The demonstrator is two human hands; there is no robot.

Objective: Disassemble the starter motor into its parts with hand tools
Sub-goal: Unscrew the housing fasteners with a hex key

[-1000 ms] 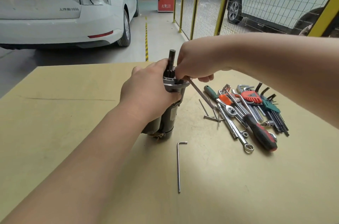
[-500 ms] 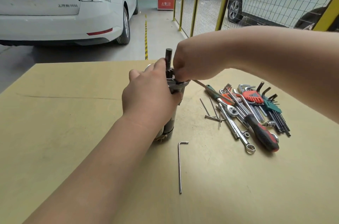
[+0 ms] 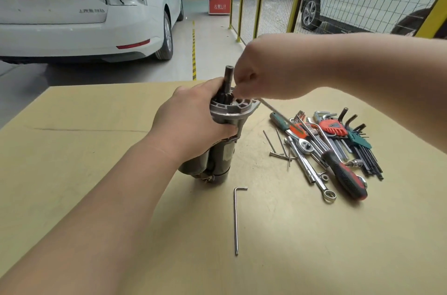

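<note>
While the upright starter motor is gripped by the left hand, a thin key at its top is pinched by the right hand.

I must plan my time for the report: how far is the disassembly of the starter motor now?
Done: nothing plainly; the black cylindrical starter motor stands upright on the tan table in one piece, its silver aluminium front housing on. In hand: the left hand grips it while the right hand holds a thin silver metal tool to the housing top. Left: separating all parts.
</note>
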